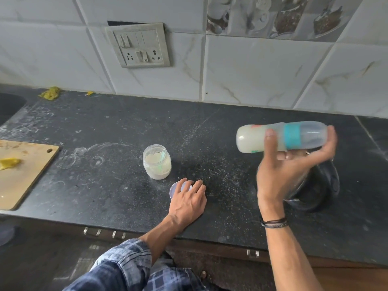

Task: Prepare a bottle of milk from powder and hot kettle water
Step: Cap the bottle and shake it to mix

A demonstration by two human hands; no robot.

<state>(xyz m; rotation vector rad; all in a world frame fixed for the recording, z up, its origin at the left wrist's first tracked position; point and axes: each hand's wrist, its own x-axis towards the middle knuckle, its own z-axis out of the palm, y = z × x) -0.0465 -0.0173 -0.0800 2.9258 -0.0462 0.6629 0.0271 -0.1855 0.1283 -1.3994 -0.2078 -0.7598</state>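
Left hand (189, 199): palm down on the near part of the counter (117, 131), fingers spread and fairly straight, gripping nothing. The fingers rest partly on a round pale lid (173, 191) that lies flat.

Right hand (279, 177): raised above the counter at the right, clamped on the bottle (252, 139), with the thumb across its near side and the fingers curled round the far side and the cap end. A dark thread band (274, 223) circles the wrist.

Items, left to right:
- Sink (9, 106): dark basin at the far left edge, cut off by the frame.
- Cutting board (27, 173): wood, at the left, with a yellow scrap (9, 163) lying on it.
- Yellow peel (50, 93): against the wall, far left.
- Switch panel (137, 46): set in the tiled wall (262, 70).
- Jar (157, 165): clear, open, upright at mid-counter, about half full of pale powder, with a scoop (162, 155) standing inside. It stands just beyond the lid, apart from the left hand.
- Bottle: held sideways in the air, base to the left, capped end to the right. It has milky white liquid inside, a teal ring and a clear cap.
- Kettle (315, 190): dark, on the counter at the right, below the bottle, partly hidden by the right hand.
- Sleeve (126, 261): blue checked cloth on the left arm, nearest the camera.
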